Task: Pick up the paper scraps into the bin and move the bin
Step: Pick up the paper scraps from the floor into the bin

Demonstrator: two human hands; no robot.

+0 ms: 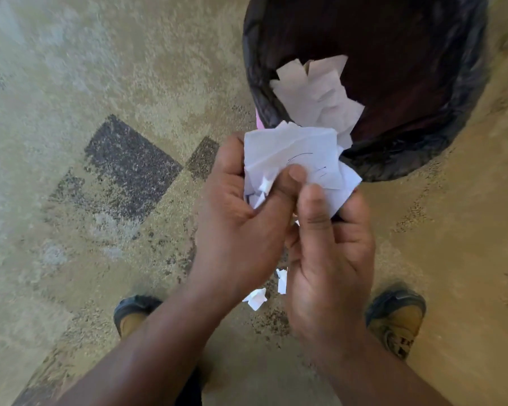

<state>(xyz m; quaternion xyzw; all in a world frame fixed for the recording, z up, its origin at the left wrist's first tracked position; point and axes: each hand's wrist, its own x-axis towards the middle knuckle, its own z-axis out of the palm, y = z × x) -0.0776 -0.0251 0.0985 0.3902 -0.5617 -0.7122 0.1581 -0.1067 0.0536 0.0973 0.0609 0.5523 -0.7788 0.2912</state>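
Observation:
A bin lined with a black bag stands on the carpet at the upper right, with pale paper pieces lying inside it. Just in front of its near rim, both my hands hold a bunch of white paper scraps. My left hand cups the bunch from the left, its thumb pressed on the paper. My right hand grips it from the right, thumb on top. Two small white scraps lie on the carpet below my hands, between my shoes.
Beige patterned carpet with dark rectangular patches covers the floor. My two tan shoes stand at the bottom, one either side of the fallen scraps. A sliver of pink shows at the bin's left edge.

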